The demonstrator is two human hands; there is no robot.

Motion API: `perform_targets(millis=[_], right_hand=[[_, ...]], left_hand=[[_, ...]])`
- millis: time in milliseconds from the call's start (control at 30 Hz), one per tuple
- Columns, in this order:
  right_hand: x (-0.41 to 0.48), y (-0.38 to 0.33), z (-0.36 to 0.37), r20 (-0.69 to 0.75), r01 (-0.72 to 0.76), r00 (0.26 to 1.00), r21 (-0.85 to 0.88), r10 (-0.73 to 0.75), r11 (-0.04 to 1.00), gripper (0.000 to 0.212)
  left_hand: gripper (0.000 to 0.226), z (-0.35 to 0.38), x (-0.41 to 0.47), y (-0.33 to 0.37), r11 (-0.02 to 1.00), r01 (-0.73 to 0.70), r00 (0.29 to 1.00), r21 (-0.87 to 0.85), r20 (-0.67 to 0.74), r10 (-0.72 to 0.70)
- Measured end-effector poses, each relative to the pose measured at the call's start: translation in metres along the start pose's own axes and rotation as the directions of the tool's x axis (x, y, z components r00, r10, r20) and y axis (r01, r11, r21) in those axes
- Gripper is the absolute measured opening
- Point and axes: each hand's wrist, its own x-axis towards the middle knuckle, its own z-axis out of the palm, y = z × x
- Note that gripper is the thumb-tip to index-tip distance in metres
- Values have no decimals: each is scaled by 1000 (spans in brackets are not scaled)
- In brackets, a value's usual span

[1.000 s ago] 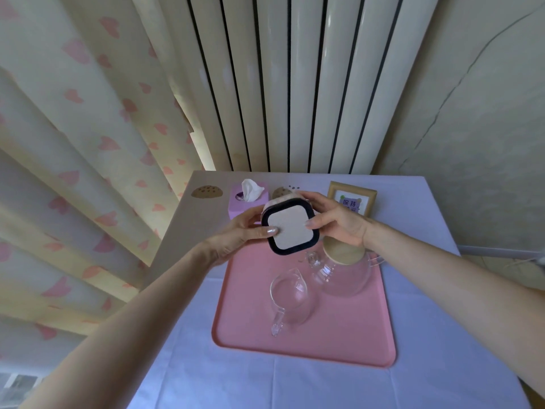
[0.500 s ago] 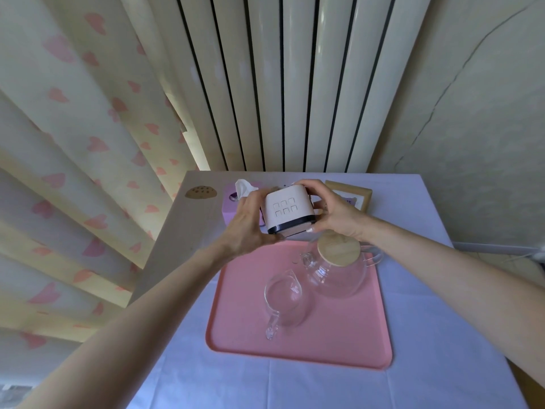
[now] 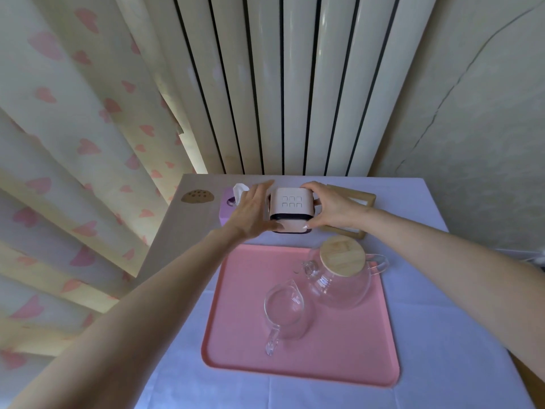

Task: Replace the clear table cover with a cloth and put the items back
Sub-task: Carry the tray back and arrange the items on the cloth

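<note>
Two hands are meeting at a small beige box (image 3: 291, 206) with a dark band, at the far middle of the worktop (image 3: 182, 231). The left hand (image 3: 250, 212) is lying flat against the left side of the box. Its fingers are straight and pointing far, and its thumb is touching the near lower edge, so its grip is not closing. The right hand (image 3: 331, 209) is curling round the right side, with the fingers going over the far top corner and the thumb pressing at the near lower corner, so this grip is holding the box. The box is standing upright, with six small squares facing the camera. I cannot tell whether its bottom is touching the cloth (image 3: 442, 335).

The lilac cloth is covering most of the worktop, while a beige strip with a cookie picture (image 3: 197, 196) is showing at the left. The box is sitting between a purple tissue box (image 3: 227, 214) just to its left and a wooden frame (image 3: 358, 199) just to its right, which is partly hiding behind the right hand.

Nearer, a pink tray (image 3: 241, 335) is lying on the cloth. It is carrying a glass pitcher (image 3: 284, 312) with its handle pointing near. A glass teapot (image 3: 339, 284) with a round wooden lid (image 3: 342, 255) is standing just to the right of the pitcher and farther away.

A curtain (image 3: 73, 157) with pink hearts is hanging at the left, and a radiator (image 3: 295, 84) is standing behind the worktop.
</note>
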Motion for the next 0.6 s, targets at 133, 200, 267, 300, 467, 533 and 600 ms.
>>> perform_targets(millis=[133, 200, 267, 300, 467, 533, 600], right_hand=[[31, 17, 6, 43, -138, 989, -54, 140, 989, 76], [42, 23, 12, 78, -196, 976, -78, 202, 977, 77], [50, 27, 20, 115, -257, 959, -48, 261, 965, 74], [53, 29, 24, 131, -292, 948, 1, 290, 956, 73], [65, 41, 42, 149, -383, 920, 154, 362, 911, 79], [70, 45, 46, 144, -387, 920, 184, 365, 903, 84], [73, 49, 47, 122, -365, 929, 144, 350, 920, 89]], left_hand=[[59, 14, -9, -44, 943, 332, 941, -24, -58, -333], [45, 23, -23, -72, 906, 421, 907, 42, -14, -421], [41, 30, -39, -94, 849, 518, 851, 101, 33, -524], [41, 34, -45, -102, 822, 555, 824, 130, 52, -564], [45, 48, -58, -124, 809, 573, 803, 131, 109, -586], [49, 49, -55, -126, 824, 562, 820, 71, 82, -567], [56, 49, -49, -126, 842, 539, 842, 16, 30, -539]])
